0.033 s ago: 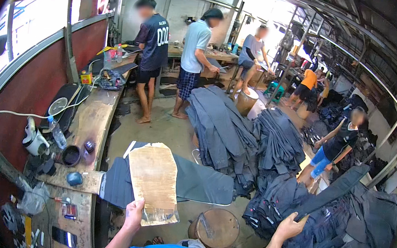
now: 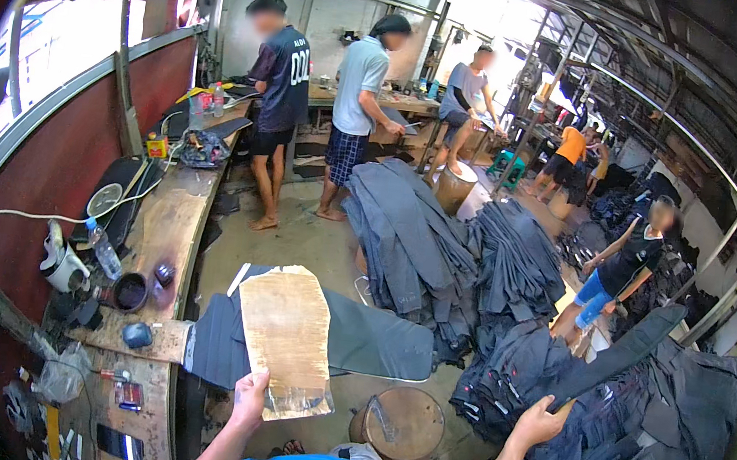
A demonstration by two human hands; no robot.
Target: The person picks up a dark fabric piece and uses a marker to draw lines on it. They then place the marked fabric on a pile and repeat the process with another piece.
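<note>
My left hand (image 2: 250, 396) grips the lower edge of a pale wooden board (image 2: 287, 335), curved along its sides and splintered at the bottom. The board is held over dark grey sheet pieces (image 2: 383, 338), which lie on a plank reaching out from the workbench. On the right, my right hand (image 2: 540, 422) is closed on the near end of a long, narrow dark flat piece (image 2: 625, 349), slanting up and away over a heap of dark sheets (image 2: 618, 445). What the piece is made of I cannot tell.
A round wooden stool (image 2: 403, 423) stands between my arms. The workbench (image 2: 171, 224) at left bears a dark bowl (image 2: 131, 291), a bottle (image 2: 104, 253) and a phone (image 2: 120, 444). Dark stacks (image 2: 409, 235) stand ahead. Several people work beyond; one person (image 2: 627, 257) stands at right.
</note>
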